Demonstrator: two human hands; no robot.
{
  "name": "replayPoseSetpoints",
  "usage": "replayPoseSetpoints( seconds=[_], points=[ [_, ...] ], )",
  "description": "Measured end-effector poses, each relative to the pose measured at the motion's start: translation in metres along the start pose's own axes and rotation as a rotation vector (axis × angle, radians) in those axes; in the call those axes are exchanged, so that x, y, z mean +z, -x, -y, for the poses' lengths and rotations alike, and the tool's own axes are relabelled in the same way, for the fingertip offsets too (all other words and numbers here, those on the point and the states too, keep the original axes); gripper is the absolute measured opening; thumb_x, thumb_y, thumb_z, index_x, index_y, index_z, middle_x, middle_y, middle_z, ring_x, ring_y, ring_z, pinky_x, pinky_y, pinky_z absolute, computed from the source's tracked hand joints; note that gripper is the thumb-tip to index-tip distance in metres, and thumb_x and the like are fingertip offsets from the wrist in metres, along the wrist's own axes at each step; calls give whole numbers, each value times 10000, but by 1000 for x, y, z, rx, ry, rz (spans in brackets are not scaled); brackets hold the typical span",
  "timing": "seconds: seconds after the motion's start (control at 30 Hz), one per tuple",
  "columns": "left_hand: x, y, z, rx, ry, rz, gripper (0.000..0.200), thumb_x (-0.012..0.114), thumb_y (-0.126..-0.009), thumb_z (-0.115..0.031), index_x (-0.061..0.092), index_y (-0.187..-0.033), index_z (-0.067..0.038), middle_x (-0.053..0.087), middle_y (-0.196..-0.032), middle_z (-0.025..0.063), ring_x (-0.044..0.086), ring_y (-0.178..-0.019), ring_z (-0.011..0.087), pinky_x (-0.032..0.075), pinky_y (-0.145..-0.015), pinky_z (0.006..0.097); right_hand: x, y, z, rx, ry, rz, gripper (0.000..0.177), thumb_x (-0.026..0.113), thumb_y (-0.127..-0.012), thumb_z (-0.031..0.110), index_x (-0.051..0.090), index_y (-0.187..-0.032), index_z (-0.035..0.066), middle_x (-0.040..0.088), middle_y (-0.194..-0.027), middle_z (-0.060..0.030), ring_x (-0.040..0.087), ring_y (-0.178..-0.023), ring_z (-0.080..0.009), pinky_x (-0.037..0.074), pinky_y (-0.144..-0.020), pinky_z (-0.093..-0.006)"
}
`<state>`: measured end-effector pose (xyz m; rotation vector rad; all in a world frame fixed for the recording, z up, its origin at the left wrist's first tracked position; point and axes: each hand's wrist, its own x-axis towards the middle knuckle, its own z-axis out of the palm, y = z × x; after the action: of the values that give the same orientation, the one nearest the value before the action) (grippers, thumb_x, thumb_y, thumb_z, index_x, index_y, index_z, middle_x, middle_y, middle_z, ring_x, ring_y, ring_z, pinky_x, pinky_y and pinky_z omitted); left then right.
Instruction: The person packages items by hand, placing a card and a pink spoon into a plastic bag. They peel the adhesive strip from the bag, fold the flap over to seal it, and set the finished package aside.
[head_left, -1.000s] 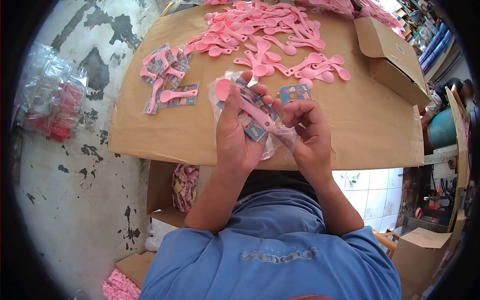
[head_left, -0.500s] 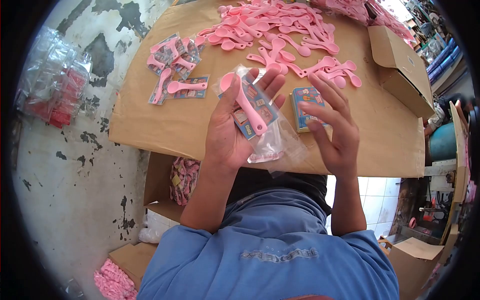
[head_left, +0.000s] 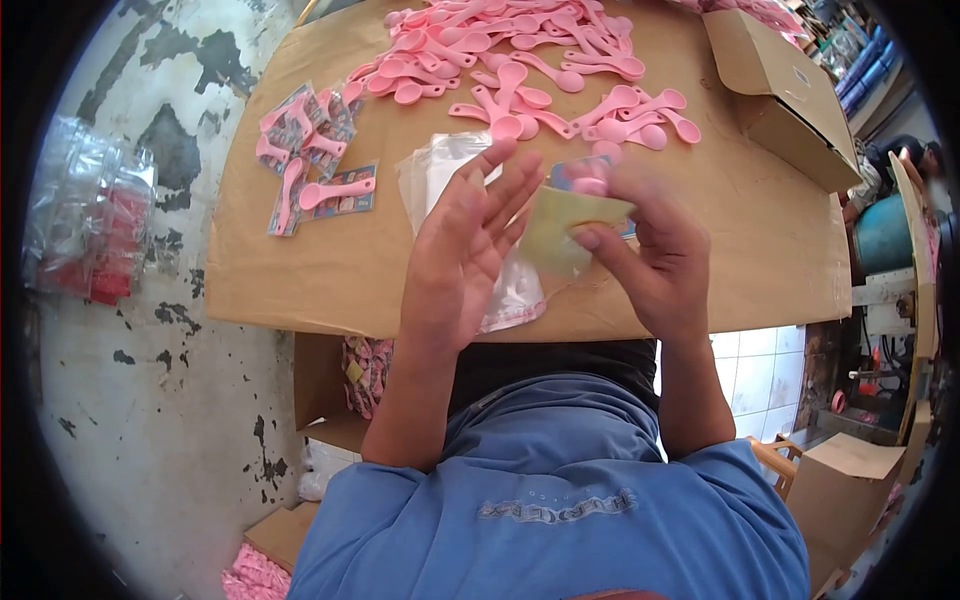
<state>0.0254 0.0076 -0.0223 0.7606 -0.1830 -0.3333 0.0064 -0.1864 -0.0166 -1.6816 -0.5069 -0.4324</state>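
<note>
My right hand point(head_left: 665, 240) is closed on a card point(head_left: 565, 225), its thumb against the pale yellowish back. A pink spoon shows blurred behind the card's top edge, by my fingers. Palm turned inward, my left hand point(head_left: 455, 255) is open, fingers stretched, to the left of the card. Clear plastic bags point(head_left: 515, 300) lie on the table beneath and beside my left hand. A sliver of blue printed card stack is visible behind my right hand. To the left, pink measuring spoons point(head_left: 335, 192) lie in clear bags with blue cards.
A heap of loose pink spoons point(head_left: 510, 35) covers the table's far side. A cardboard box point(head_left: 790, 100) stands at the right on the cardboard-covered table point(head_left: 300, 285). Below the left edge is an open box with packed pink goods point(head_left: 368, 375). Plastic bags point(head_left: 90, 215) hang at the left wall.
The card and spoon have passed from my left hand to my right, and the card is flipped to its pale back. My left hand has opened. The camera view has shifted slightly.
</note>
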Motion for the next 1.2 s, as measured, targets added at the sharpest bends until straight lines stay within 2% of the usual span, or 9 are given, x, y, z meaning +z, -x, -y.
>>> replayPoseSetpoints(
  seconds=[0.07,0.17,0.3,0.43,0.63,0.77,0.93,1.07,1.2],
  points=[
    [4,5,-6,6,-173,126,603,582,-1067,-295,368,-1540,13,551,-1473,207,578,-1321,255,459,-1128,388,6,4,5,143,-93,-19,552,786,-894,71,581,-1405,33,746,-945,-86,708,-906,-161,540,-836,-283],
    [7,7,-4,13,-306,77,461,653,-1035,-182,526,-1418,40,662,-1333,180,684,-1123,187,580,-895,299,8,6,9,310,-205,79,661,786,-904,75,478,-1487,25,714,-849,-60,685,-831,-130,524,-769,-259],
    [6,9,1,42,-403,-70,400,672,-1023,-139,591,-1373,36,760,-1079,114,724,-898,122,586,-753,245,9,6,13,435,-235,-47,563,785,-906,83,543,-1411,24,705,-880,-78,675,-821,-124,516,-728,-252],
    [11,13,-6,119,-830,-158,516,677,-1010,-113,517,-1490,-15,769,-929,79,677,-793,59,520,-697,204,3,-8,-1,-186,343,-316,327,769,-876,39,697,-1195,48,693,-1093,-108,665,-964,-225,538,-768,-332],
    [23,14,6,255,-864,-81,670,676,-986,-80,395,-1593,-52,680,-699,7,565,-651,21,451,-613,210,12,-24,7,-351,625,-227,288,787,-802,39,751,-1087,59,675,-1186,-101,607,-1078,-303,509,-903,-416],
    [24,18,1,188,-1111,-43,691,671,-957,-43,400,-1592,-56,599,-679,61,523,-622,55,433,-612,217,15,-28,1,-361,647,-248,253,783,-808,30,766,-1059,56,689,-1191,-100,611,-1076,-284,504,-919,-402],
    [19,12,15,345,-1112,34,684,666,-951,-50,413,-1587,-58,437,-623,34,403,-574,83,381,-573,228,11,-29,-1,-364,635,-278,205,777,-798,20,747,-999,44,701,-1158,-95,614,-1075,-283,504,-912,-398],
    [28,15,10,250,-1174,33,688,681,-940,-63,429,-1579,-60,398,-610,27,379,-562,84,365,-564,230,7,-32,-3,-337,571,-269,193,767,-781,9,702,-961,36,701,-1115,-103,633,-1031,-305,516,-878,-401],
    [25,17,2,129,-1143,98,660,670,-981,-43,387,-1574,22,760,-859,111,691,-853,57,470,-702,179,-8,-33,-3,-264,523,-370,199,753,-770,-12,693,-954,33,714,-1082,-108,665,-1016,-306,531,-879,-394]
  ],
)
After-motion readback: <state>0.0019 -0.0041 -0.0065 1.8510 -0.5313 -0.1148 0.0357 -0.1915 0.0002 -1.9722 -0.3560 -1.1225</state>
